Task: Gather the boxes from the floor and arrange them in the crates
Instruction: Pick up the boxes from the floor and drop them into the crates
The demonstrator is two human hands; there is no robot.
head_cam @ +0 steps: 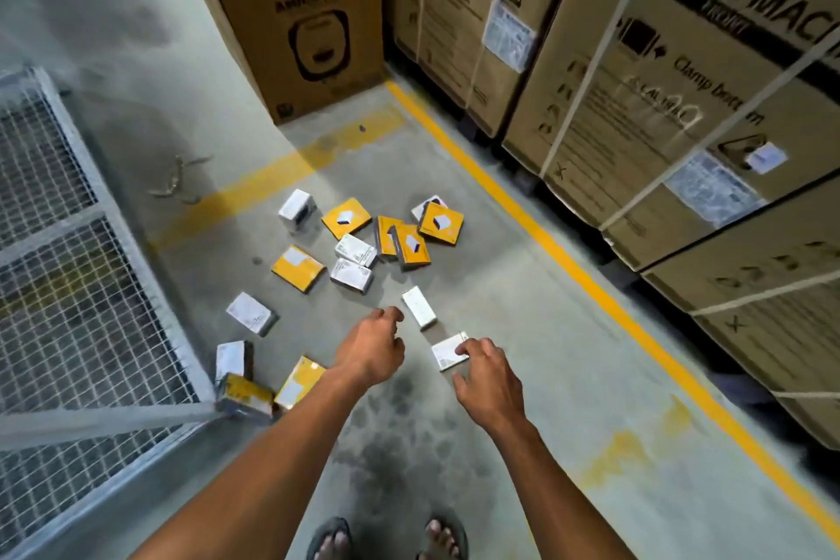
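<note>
Right grip [486,373] touching white box [447,352]

right carton [672,73] – "WASHING MAC…", "Clamp bottom" | back carton [313,14] – "AMICA PRO"

Dim indoor light, brightest on the concrete floor [454,177] in the middle of the frame, darker toward the upper left corner. A greenish cast lies over the floor. Soft shadows sit beside the small boxes [345,218] at centre, falling toward the lower right. The tall cartons [636,59] along the right edge bend outward from wide-angle distortion, and their print is smeared by motion blur. The wire cage [68,241] at left looks soft and grainy.
</note>
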